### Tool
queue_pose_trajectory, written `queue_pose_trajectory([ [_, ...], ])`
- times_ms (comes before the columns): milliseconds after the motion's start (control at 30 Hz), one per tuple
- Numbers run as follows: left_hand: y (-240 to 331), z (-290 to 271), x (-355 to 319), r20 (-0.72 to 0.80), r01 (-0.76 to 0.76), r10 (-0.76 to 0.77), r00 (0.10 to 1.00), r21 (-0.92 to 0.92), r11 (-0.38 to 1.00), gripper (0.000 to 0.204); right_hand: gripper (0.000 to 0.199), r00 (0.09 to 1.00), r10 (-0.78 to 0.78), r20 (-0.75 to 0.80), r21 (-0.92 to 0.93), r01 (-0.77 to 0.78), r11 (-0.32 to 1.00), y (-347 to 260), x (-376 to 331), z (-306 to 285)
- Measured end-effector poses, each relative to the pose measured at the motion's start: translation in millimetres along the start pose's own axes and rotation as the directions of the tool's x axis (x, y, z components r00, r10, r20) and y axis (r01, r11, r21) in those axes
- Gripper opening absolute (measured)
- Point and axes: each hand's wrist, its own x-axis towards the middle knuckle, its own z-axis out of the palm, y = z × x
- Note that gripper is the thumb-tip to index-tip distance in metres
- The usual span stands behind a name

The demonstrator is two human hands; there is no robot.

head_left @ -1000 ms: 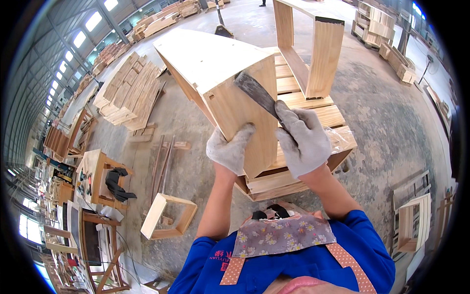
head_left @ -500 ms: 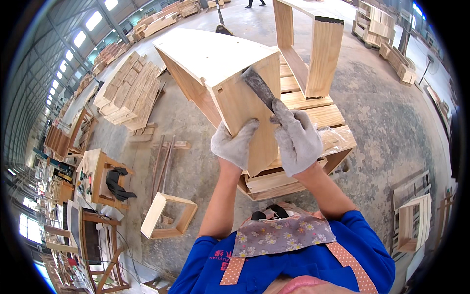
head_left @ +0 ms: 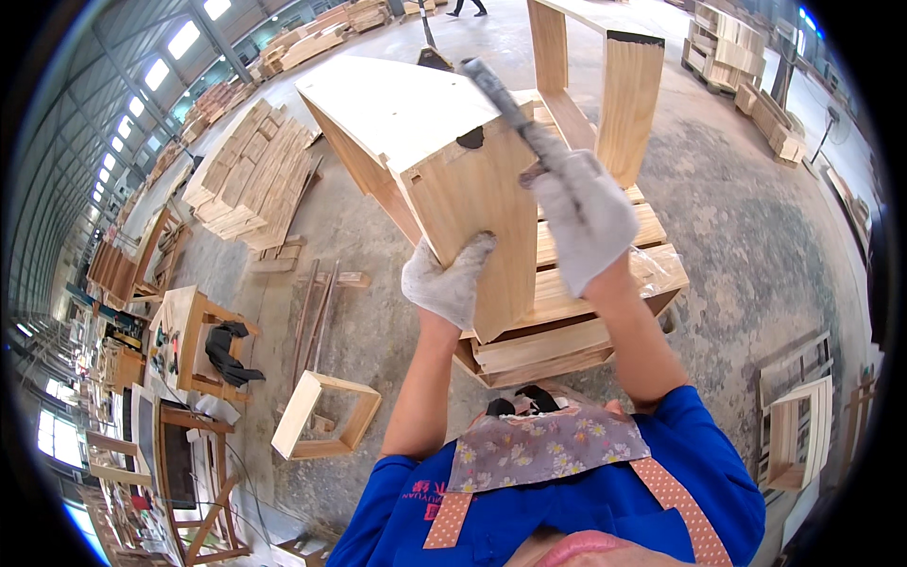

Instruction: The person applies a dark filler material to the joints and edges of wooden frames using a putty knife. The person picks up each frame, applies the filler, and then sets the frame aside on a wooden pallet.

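Note:
A pale wooden drawer-like box (head_left: 472, 217) stands tilted in front of me, its end panel facing me. My left hand (head_left: 452, 282), in a pale work glove, grips that panel's left edge. Its thumb lies on the panel's face, and the other fingers are mostly hidden. In my gloved right hand (head_left: 584, 213) is a dark flat-bladed metal tool (head_left: 505, 99), blurred by motion and raised near the box's upper right corner. A dark rounded patch (head_left: 470, 138) shows at the panel's top edge. Below the box are slatted wooden pieces (head_left: 605, 241) with some clear plastic film.
A second open wooden frame (head_left: 631, 113) stands just beyond, at right. Stacked boards (head_left: 248, 175) lie at left, and a small wooden frame (head_left: 326, 416) rests on the floor. A workbench (head_left: 184, 331) with a dark cloth is farther left. Somebody's legs (head_left: 467, 8) show far off.
My right hand has lifted the tool off the panel, up and to the right, uncovering the dark patch. My left hand keeps its grip on the box, almost unmoved.

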Motion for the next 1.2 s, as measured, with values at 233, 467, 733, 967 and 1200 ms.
queue_pose_trajectory([
  [233,-1.6,-4.1,-1.8,0.014,-0.025,0.025,1.0,-0.002,1.0,0.023,0.033,0.899,-0.401,0.176,-0.056,0.416,0.908,11.2,15.6,-53.5],
  [467,2.5,-7.6,-2.6,-0.004,-0.027,0.028,1.0,0.08,0.996,0.025,0.035,0.849,-0.422,0.318,-0.28,0.509,0.814,13.6,37.9,-62.8],
  [733,5.1,-9.4,-5.7,-0.029,-0.011,0.013,0.999,0.077,0.997,0.025,0.03,0.88,-0.36,0.31,-0.326,0.454,0.83,24.8,51.1,-78.8],
  [967,3.8,-10.5,-4.1,-0.008,-0.051,0.052,0.999,0.104,0.993,0.025,0.027,0.935,-0.243,0.258,-0.274,0.312,0.91,39.8,46.2,-82.1],
  [1200,5.8,-9.2,-4.2,-0.019,-0.063,0.065,0.998,0.112,0.992,0.026,0.035,0.993,0.006,0.116,0.01,-0.008,1.0,29.7,7.5,-66.8],
])
